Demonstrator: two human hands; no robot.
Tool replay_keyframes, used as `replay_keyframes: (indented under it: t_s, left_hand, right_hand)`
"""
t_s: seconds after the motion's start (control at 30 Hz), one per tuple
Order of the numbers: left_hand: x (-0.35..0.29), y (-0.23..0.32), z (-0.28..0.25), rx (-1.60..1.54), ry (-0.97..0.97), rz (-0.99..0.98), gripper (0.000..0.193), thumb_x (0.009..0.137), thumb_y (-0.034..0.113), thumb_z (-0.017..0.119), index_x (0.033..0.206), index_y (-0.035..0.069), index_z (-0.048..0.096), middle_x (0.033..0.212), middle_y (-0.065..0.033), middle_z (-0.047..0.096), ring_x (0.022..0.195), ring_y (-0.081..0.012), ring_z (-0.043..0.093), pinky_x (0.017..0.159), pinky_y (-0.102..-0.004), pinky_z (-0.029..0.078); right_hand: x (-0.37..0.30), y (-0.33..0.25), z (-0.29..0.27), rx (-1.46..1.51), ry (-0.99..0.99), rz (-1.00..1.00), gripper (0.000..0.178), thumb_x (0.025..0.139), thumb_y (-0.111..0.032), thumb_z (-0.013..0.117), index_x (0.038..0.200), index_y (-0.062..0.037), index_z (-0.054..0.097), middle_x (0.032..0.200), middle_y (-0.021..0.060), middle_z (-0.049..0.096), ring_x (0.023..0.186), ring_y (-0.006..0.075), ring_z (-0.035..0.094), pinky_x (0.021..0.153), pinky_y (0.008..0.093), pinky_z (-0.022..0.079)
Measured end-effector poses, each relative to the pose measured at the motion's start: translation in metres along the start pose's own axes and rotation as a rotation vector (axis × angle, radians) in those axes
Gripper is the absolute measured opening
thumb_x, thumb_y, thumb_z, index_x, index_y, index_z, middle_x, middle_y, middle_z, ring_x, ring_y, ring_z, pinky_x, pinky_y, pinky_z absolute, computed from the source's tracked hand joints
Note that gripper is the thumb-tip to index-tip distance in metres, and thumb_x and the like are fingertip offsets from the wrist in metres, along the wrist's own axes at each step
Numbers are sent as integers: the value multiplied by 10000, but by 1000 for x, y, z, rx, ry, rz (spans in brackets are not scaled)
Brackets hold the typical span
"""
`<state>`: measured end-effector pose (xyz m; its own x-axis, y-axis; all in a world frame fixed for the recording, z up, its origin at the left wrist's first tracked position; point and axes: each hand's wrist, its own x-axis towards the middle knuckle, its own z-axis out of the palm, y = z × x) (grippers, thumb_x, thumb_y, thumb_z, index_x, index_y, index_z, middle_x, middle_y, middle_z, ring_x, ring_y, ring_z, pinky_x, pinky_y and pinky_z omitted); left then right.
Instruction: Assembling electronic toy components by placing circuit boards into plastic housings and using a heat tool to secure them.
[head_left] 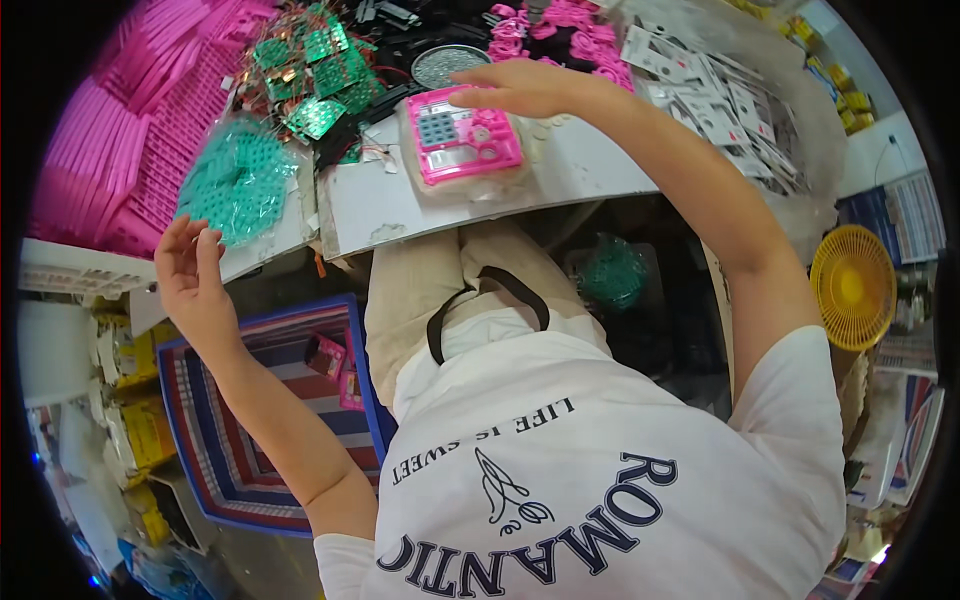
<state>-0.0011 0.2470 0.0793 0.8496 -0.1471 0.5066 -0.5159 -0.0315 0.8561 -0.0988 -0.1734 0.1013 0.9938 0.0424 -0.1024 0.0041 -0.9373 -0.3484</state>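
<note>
A pink plastic toy casing (466,140) with a blue-grey keypad lies on a pale cushion-like pad near the table's front edge. Over its far edge reaches my right hand (530,88), fingers stretched out and apart, with nothing seen in it. Its fingertips are beside a round metal dish (450,66) full of small silvery parts, probably screws. My left hand (198,275) is raised off the table at the left, fingers loosely bent and apart. Nearest to it lies a clear bag of teal keypad pieces (237,180).
Pink plastic panels (95,150) are stacked far left, beside wired green circuit boards (325,75). Pink parts (595,45) and white flat pieces (715,90) lie at the right. A striped-lined blue bin (275,420) stands below left; a yellow basket (853,287) is at the right.
</note>
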Motion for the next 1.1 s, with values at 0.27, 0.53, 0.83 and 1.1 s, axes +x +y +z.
replay_keyframes:
  t_s: [0.27,0.53,0.83,1.1]
  left_hand:
    - [4,18,39,-3,-176,73,296,967,118,659,1241,25,598,1091,-63,652,979,-116,613,841,-258,493]
    - [-31,-12,130,140,-593,38,319,999,213,614,1252,20,624,1169,-103,660,1091,-187,616,950,-320,473]
    - [-25,-62,188,676,-941,550,686,960,372,606,1500,16,380,1588,-196,327,1465,-356,315,1159,-587,243]
    - [4,-67,217,805,-1100,567,841,928,520,576,1554,40,287,1641,-173,218,1517,-329,219,1164,-647,143]
  right_hand:
    - [-41,2,-27,-14,150,64,795,944,-708,444,1399,-67,565,1394,172,587,1300,337,541,1096,396,402]
    - [-134,17,-46,304,437,172,577,1032,-532,422,1352,-97,625,1347,112,636,1226,242,592,1046,349,432]
    - [-260,40,15,594,628,68,540,1061,-356,316,1325,8,615,1205,140,703,1106,234,660,1020,367,469]
    - [-249,37,50,806,634,147,613,1057,-419,321,1288,68,614,1136,204,707,1079,269,674,1009,373,475]
